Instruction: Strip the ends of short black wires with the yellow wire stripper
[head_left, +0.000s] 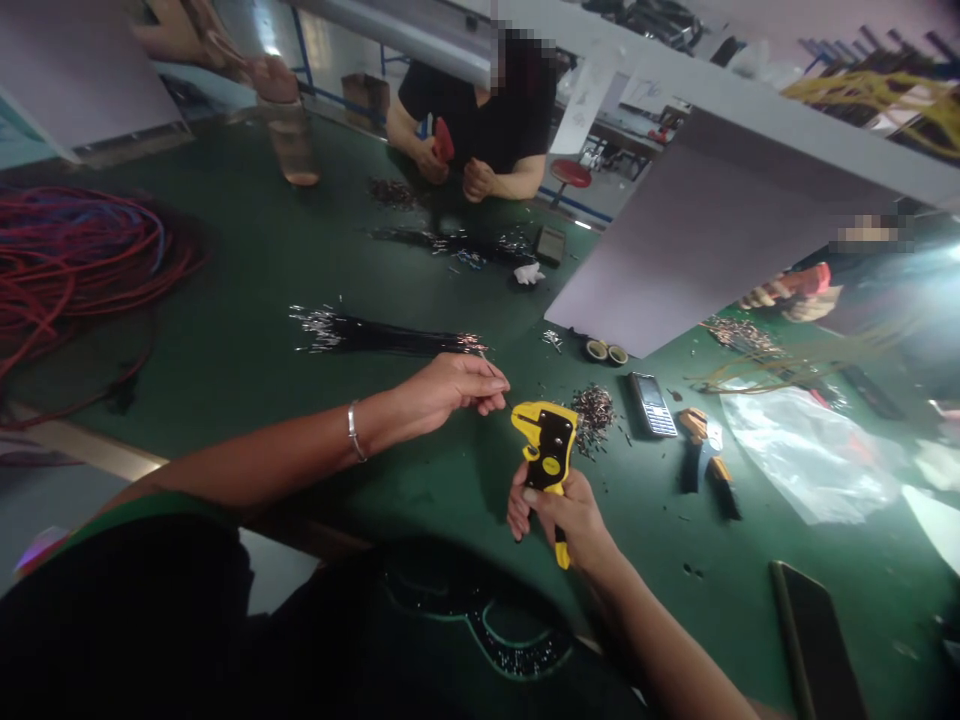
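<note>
My right hand (559, 505) is wrapped round the handles of a yellow and black wire stripper (553, 440), its jaws pointing up and to the left. Just left of those jaws, my left hand (461, 385) is closed in a pinch on a thin wire (487, 365), mostly hidden by the fingers. Beyond my left hand lies a bundle of black wires (397, 337) with bare, shiny ends on the left and coppery ends on the right. A heap of small cut-off wire bits (594, 412) sits right beside the stripper.
To the right lie a keypad phone (652, 405), an orange and blue hand tool (701, 450), a clear plastic bag (810, 455) and a dark smartphone (821, 640). Red cable coils (75, 270) fill the left. A grey divider panel (697, 220) stands ahead. Co-workers (480, 130) sit across the table.
</note>
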